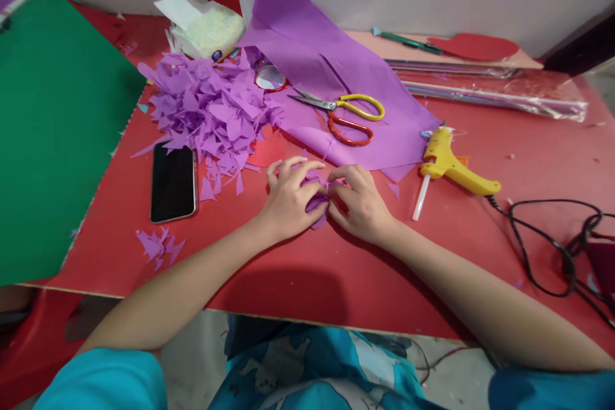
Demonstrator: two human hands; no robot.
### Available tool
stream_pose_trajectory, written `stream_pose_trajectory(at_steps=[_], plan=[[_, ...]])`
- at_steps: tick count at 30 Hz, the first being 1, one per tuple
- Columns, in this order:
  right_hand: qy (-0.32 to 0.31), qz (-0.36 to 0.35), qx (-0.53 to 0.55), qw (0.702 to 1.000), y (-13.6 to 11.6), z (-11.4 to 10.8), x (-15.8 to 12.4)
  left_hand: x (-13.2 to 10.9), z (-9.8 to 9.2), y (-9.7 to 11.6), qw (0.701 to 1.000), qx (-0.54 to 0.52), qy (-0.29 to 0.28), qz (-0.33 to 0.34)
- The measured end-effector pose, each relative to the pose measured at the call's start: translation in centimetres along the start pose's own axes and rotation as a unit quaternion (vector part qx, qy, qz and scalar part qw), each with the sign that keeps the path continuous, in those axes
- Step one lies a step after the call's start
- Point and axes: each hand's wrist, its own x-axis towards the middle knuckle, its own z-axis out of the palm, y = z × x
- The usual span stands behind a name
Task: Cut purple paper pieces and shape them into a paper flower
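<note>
Both hands meet over the middle of the red table point(288, 275), around a small piece of purple paper point(318, 204). My left hand point(292, 198) pinches the paper from the left between thumb and fingers. From the right, my right hand point(359, 204) pinches the same piece, its fingertips against those of the left. Most of the paper is hidden under the fingers. Just beyond the hands lie scissors point(331, 106) with one yellow and one red handle, resting partly open on a large purple sheet point(307, 70). A red paper cutout point(269, 147) sits beside the left fingers.
A heap of purple paper cutouts point(211, 102) lies at the left, above a phone point(173, 182). Farther left is a green board point(57, 134). On the right rest a yellow glue gun point(451, 163) and its black cable point(523, 256). A tissue pack point(211, 29) stands behind.
</note>
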Motion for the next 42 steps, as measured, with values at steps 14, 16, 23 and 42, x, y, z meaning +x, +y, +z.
stream_pose_trajectory(at_steps=[14,16,23,42], plan=[[-0.004,-0.007,-0.017,1.000,-0.2,-0.1,-0.1,-0.1,0.2,-0.1,1.000,-0.002,0.024,0.011],[-0.008,0.020,-0.030,0.999,-0.5,-0.2,-0.1,0.0,0.2,-0.1,1.000,-0.004,0.023,0.010],[-0.034,0.086,-0.073,0.993,-1.3,-0.4,-0.1,0.0,0.2,-0.4,1.000,-0.003,0.023,-0.007],[0.072,0.113,0.056,0.989,0.0,-0.7,0.2,0.0,0.1,-0.6,0.999,-0.011,0.014,-0.028]])
